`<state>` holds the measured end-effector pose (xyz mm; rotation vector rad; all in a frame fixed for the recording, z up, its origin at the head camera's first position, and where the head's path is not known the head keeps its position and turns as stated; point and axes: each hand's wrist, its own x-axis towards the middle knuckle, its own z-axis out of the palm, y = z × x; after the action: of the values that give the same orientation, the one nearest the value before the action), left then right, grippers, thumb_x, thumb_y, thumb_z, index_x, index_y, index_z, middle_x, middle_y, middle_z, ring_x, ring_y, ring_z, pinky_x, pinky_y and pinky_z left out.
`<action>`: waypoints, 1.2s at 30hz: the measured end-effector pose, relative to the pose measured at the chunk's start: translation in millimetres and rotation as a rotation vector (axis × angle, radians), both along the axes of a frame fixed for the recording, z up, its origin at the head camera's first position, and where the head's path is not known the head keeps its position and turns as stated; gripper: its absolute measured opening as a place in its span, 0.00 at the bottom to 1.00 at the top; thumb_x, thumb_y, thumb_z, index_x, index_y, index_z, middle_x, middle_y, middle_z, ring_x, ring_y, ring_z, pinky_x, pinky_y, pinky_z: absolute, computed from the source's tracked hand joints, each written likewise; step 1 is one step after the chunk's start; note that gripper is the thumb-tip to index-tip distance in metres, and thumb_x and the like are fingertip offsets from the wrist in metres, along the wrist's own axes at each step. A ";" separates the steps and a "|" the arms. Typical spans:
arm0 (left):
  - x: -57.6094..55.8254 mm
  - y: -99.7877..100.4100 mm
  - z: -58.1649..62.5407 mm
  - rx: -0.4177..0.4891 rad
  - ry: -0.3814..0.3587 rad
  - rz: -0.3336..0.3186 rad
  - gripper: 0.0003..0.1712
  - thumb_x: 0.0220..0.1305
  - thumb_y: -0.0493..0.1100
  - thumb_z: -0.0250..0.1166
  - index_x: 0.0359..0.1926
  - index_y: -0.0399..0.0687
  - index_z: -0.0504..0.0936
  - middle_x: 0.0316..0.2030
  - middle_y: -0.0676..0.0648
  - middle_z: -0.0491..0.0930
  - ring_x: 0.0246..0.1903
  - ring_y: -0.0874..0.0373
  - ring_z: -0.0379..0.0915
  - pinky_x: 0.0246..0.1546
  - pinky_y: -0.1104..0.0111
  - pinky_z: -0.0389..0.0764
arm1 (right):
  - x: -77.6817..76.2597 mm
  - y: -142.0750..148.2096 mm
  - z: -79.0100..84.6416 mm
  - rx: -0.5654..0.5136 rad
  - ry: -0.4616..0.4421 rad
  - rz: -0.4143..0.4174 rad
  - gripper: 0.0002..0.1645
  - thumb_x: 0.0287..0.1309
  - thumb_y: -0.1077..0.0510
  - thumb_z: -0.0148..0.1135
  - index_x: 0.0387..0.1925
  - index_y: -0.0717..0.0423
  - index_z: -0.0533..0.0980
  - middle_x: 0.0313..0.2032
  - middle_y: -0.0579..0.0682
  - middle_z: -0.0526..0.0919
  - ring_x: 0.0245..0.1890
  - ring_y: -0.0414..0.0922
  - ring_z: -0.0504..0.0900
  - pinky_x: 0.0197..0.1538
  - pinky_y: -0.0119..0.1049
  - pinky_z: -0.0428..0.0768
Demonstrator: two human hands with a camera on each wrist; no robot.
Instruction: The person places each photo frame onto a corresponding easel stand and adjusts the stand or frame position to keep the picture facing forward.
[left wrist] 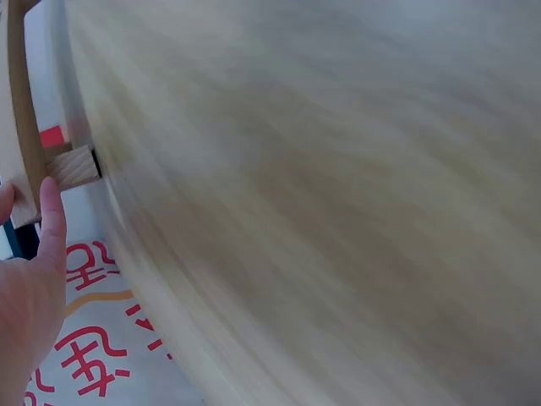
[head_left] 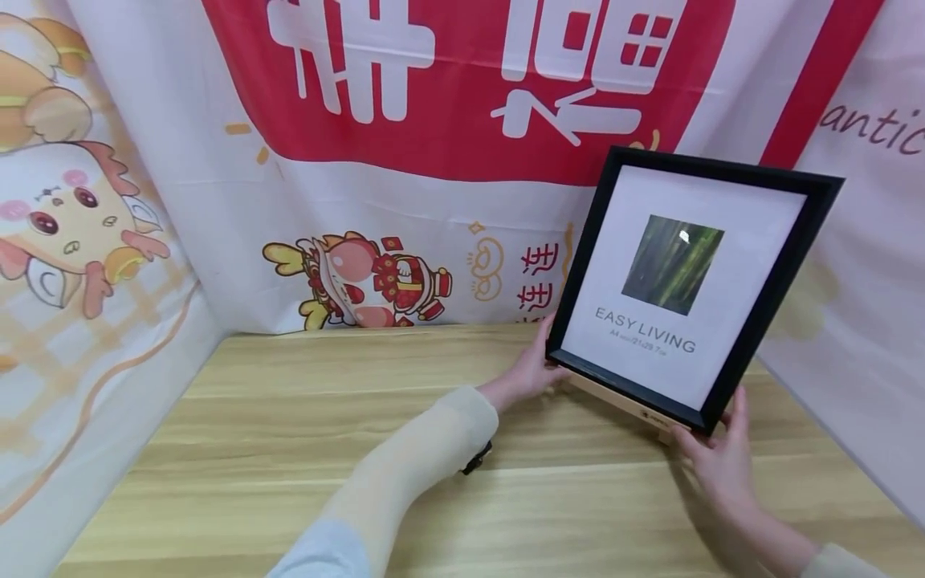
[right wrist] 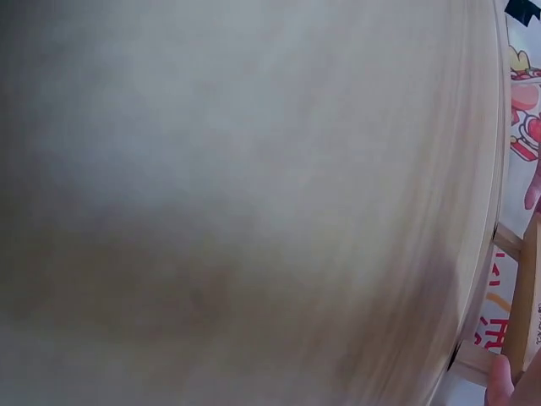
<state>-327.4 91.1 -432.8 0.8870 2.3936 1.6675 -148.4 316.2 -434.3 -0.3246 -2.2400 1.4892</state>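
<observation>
A black picture frame (head_left: 592, 277) with a white mat and a dark green picture leans back on a low wooden stand (head_left: 614, 395) at the right of the table. My left hand (head_left: 531, 371) grips the stand's left end by the frame's lower left corner. In the left wrist view, a finger and part of the thumb of that hand (left wrist: 38, 292) pinch the end of the wooden bar (left wrist: 19, 110), above a short foot. At the opposite end, my right hand (head_left: 723, 466) holds the stand beside the frame's lower right corner; a fingertip shows in the right wrist view.
The wood-grain table (head_left: 325, 449) extends to the left and front. A white and red printed cloth (head_left: 462, 144) hangs behind it, and printed cloths (head_left: 853, 321) close off both sides. A dark band (head_left: 477, 457) shows under the left forearm.
</observation>
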 end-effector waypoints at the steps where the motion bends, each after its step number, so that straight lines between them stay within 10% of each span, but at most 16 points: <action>1: 1.4 -2.8 0.0 0.002 0.006 0.002 0.63 0.52 0.25 0.70 0.76 0.63 0.41 0.62 0.38 0.70 0.48 0.54 0.77 0.45 0.73 0.79 | -0.9 -1.0 0.0 0.005 0.002 0.003 0.70 0.55 0.74 0.64 0.74 0.27 0.28 0.61 0.68 0.57 0.30 0.27 0.75 0.32 0.25 0.80; 24: 45.5 -69.3 -7.4 0.066 -0.037 0.249 0.62 0.55 0.27 0.69 0.76 0.69 0.40 0.60 0.36 0.72 0.47 0.49 0.78 0.36 0.69 0.82 | -23.1 -38.5 1.8 -0.033 0.042 0.223 0.66 0.56 0.77 0.60 0.76 0.37 0.29 0.61 0.75 0.55 0.33 0.26 0.76 0.31 0.30 0.83; 36: 63.7 -111.8 -2.7 0.010 -0.024 0.344 0.60 0.59 0.34 0.69 0.76 0.67 0.36 0.67 0.43 0.65 0.64 0.47 0.64 0.66 0.56 0.61 | -35.6 -68.8 3.6 -0.016 0.014 0.309 0.65 0.57 0.77 0.60 0.76 0.42 0.27 0.63 0.76 0.54 0.46 0.64 0.77 0.32 0.32 0.84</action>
<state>-263.7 -20.7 -435.5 0.4706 2.6410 1.7846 -184.0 247.4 -430.7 0.0307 -2.3479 1.6548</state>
